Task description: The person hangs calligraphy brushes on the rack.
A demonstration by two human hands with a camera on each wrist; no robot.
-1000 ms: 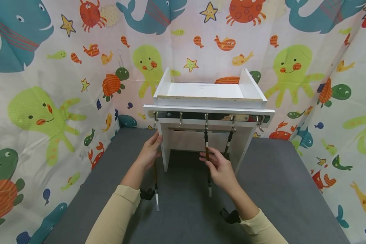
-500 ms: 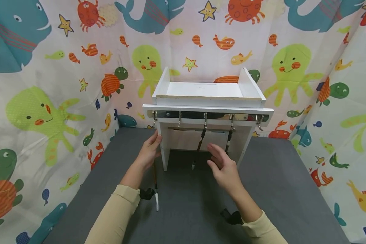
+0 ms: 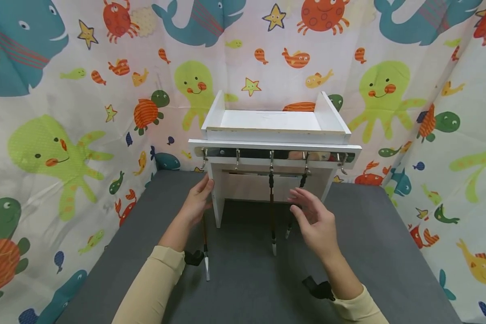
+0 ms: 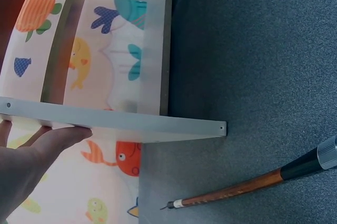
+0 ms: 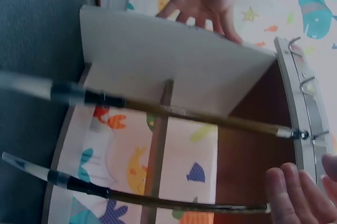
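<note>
My left hand [image 3: 196, 200] rests its fingers on the outer side of the left panel [image 3: 216, 198] of a small white shelf [image 3: 278, 137]. A calligraphy brush [image 3: 207, 258] with a capped tip lies on the grey table just below that hand. From the middle hook of the metal rail another brush [image 3: 272, 216] hangs nearly straight down. A third brush [image 3: 303, 180] hangs slanted from the hook to its right. My right hand [image 3: 316, 220] is beside this third brush, fingers apart and lightly bent; contact cannot be told. In the right wrist view, both hanging brushes [image 5: 210, 119] cross the shelf.
Three other hooks on the rail [image 3: 259, 154] hold nothing. The grey table [image 3: 372, 252] runs on both sides of the shelf. A curtain [image 3: 243, 54] with printed sea animals closes off the back and sides.
My right hand has let go of the middle brush and moved right to the brush beside it. The middle brush swung; the right one's lower end moved left. My left hand stays put.
</note>
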